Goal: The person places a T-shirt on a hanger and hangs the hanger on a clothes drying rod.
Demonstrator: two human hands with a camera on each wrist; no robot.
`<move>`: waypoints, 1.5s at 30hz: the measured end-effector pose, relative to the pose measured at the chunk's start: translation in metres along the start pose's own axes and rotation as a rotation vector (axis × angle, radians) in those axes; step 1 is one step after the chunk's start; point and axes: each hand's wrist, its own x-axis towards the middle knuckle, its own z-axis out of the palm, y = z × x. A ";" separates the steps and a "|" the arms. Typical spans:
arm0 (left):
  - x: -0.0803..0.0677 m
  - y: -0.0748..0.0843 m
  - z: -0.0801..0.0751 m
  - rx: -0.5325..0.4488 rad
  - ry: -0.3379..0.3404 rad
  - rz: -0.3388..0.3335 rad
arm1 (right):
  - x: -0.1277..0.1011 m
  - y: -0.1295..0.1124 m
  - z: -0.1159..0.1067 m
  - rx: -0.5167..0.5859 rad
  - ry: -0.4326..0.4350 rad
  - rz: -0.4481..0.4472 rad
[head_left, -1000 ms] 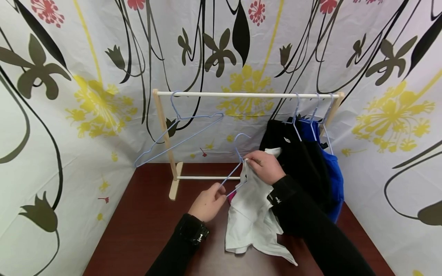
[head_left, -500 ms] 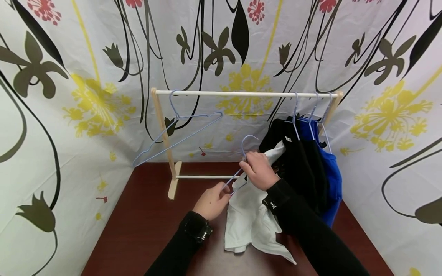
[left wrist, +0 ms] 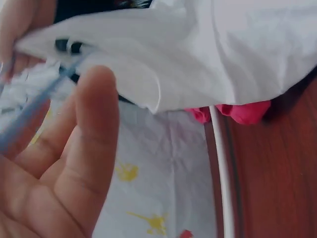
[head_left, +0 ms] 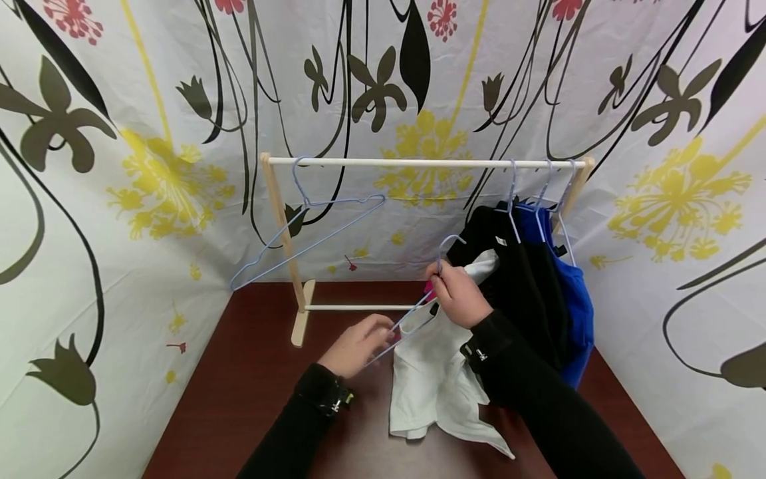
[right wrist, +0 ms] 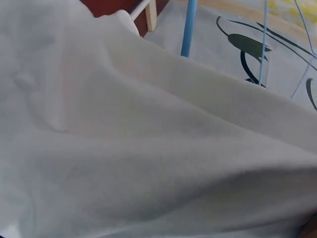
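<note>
My right hand grips a light blue wire hanger just under its hook. A white shirt hangs below that hand; the hanger's far part lies inside its neck opening. My left hand is at the hanger's free end, fingers loosely bent and thumb apart. In the left wrist view the hanger, blurred, crosses behind the straight thumb of my left hand, with the shirt above. White cloth fills most of the right wrist view and hides the right hand's fingers.
A wooden rack with a white rail stands behind. A bare blue hanger hangs at its left, black and blue clothes at its right. Pink cloth shows beyond the shirt. Below is a dark red table.
My right hand has moved up from the shirt's collar to the hanger's neck. The hanger has slid right, further into the shirt, and the left hand's fingers have loosened from it.
</note>
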 end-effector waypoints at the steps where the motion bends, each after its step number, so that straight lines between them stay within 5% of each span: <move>1: 0.000 -0.003 -0.003 -0.038 0.005 -0.004 | 0.000 0.000 -0.002 0.021 0.007 0.013; 5: 0.008 -0.013 -0.006 -0.029 0.039 0.015 | -0.003 0.003 -0.010 0.100 0.018 0.084; 11: 0.028 -0.031 0.014 0.356 0.079 0.224 | -0.007 0.000 -0.015 0.144 0.010 0.147; 14: 0.032 -0.038 0.024 0.469 0.139 0.293 | -0.009 -0.003 -0.015 0.149 0.018 0.155; 23: 0.013 -0.033 0.016 0.325 0.171 0.080 | -0.010 0.005 -0.020 0.101 0.099 0.155; 32: -0.005 -0.021 -0.015 0.429 0.203 -0.024 | -0.008 0.017 -0.025 0.017 0.116 0.175; 45: -0.022 0.004 -0.029 0.468 0.216 0.018 | -0.008 0.014 -0.024 -0.025 0.091 0.170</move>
